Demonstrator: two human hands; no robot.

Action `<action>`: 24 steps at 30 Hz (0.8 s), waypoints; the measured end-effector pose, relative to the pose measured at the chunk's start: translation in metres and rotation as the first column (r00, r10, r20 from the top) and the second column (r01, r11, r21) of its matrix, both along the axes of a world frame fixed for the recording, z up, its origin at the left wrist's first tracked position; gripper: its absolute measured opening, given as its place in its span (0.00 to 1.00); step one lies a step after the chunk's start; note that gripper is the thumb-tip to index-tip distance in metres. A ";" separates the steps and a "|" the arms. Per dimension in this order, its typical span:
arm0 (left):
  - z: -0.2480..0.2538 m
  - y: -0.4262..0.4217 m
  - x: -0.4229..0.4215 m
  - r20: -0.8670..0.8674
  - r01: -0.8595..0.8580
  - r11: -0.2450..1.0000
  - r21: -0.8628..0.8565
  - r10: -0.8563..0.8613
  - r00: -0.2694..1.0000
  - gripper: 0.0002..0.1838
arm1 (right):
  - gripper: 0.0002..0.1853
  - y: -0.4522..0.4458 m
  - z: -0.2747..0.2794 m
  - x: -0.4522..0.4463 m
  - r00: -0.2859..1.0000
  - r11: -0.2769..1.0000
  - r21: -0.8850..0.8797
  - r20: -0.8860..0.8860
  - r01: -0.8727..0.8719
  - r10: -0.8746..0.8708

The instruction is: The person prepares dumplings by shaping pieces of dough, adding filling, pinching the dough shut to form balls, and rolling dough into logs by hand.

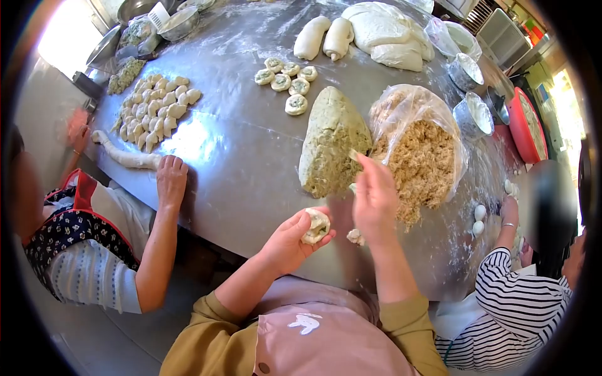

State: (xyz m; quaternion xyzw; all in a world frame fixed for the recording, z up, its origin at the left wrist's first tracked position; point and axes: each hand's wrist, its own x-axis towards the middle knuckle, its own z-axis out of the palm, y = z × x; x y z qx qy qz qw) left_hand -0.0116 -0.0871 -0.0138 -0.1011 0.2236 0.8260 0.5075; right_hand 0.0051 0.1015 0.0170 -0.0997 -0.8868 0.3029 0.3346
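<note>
My left hand [287,241] is closed around a round dough piece [316,227] with greenish filling showing in its open top. Over the near edge of the green-flecked mound [333,141], my right hand [376,200] pinches a thin, pale, stick-like thing [355,155]; its exact kind is unclear. A small pale lump [355,237] lies on the metal table below that hand. Right of the mound spreads a heap of brown crumbly filling [423,163], partly under a clear plastic bag [401,103].
Several filled dough rounds [282,82], two dough rolls [311,37] and a large dough mass [389,34] lie farther back. At left, a person's hand [171,180] rests on a dough rope [125,156] near cut pieces [153,109]. Another person's hand [509,210] is at right near white balls [480,213].
</note>
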 end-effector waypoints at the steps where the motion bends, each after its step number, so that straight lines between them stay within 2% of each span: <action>1: -0.003 -0.003 0.000 -0.039 -0.003 0.999 -0.052 0.001 0.999 0.17 | 0.16 -0.003 -0.006 -0.012 0.999 0.971 0.238 -0.037 -0.008 0.017; 2: -0.007 -0.005 0.001 -0.074 0.001 0.995 -0.097 -0.008 0.997 0.17 | 0.18 -0.004 -0.026 -0.017 0.985 0.940 0.318 0.154 -0.123 0.076; 4: -0.010 -0.003 0.002 -0.109 0.026 0.987 -0.158 -0.044 0.993 0.16 | 0.19 -0.007 -0.047 -0.019 0.990 0.946 0.311 0.137 -0.088 0.047; 6: -0.005 -0.006 0.005 -0.102 0.044 0.977 -0.210 -0.066 0.993 0.15 | 0.19 0.001 -0.039 -0.011 0.984 0.973 0.177 0.126 -0.148 0.126; 9: -0.005 -0.008 0.007 -0.101 0.087 0.968 -0.235 -0.113 0.988 0.14 | 0.19 0.019 -0.011 0.026 0.994 0.994 0.088 0.087 -0.072 0.064; 10: -0.006 -0.007 0.006 -0.101 0.079 0.970 -0.231 -0.105 0.989 0.14 | 0.20 0.026 -0.005 0.044 0.996 0.996 0.079 0.079 0.030 -0.036; 12: -0.009 -0.007 0.008 -0.096 0.047 0.973 -0.228 -0.070 0.993 0.13 | 0.25 0.047 -0.013 0.087 0.942 0.933 0.225 0.126 0.279 -0.312; 14: -0.008 -0.002 0.009 -0.091 0.031 0.967 -0.254 -0.056 0.994 0.14 | 0.35 0.069 -0.033 0.124 0.839 0.897 0.137 0.317 0.421 -0.443; 15: -0.008 0.000 0.009 -0.092 0.034 0.962 -0.272 -0.061 0.994 0.14 | 0.42 0.073 -0.033 0.132 0.792 0.891 0.148 0.412 0.429 -0.450; 18: -0.009 0.010 0.013 -0.057 0.090 0.983 -0.160 -0.100 0.993 0.17 | 0.43 0.073 -0.038 0.128 0.713 0.876 0.100 0.541 0.472 -0.446; 19: -0.011 0.013 0.015 -0.079 0.099 0.986 -0.137 -0.110 0.991 0.17 | 0.34 0.068 -0.041 0.121 0.725 0.867 0.170 0.487 0.468 -0.487; 22: -0.008 0.017 0.019 -0.135 0.106 0.987 -0.116 -0.122 0.983 0.19 | 0.23 0.072 -0.063 0.118 0.796 0.911 0.026 0.476 0.412 -0.373; 23: -0.001 0.017 0.020 -0.140 0.099 0.986 -0.136 -0.118 0.983 0.19 | 0.14 0.074 -0.067 0.118 0.855 0.922 0.134 0.344 0.365 -0.388; 24: 0.003 0.017 0.021 -0.140 0.091 0.984 -0.155 -0.113 0.984 0.19 | 0.13 0.075 -0.061 0.119 0.860 0.921 0.072 0.336 0.383 -0.384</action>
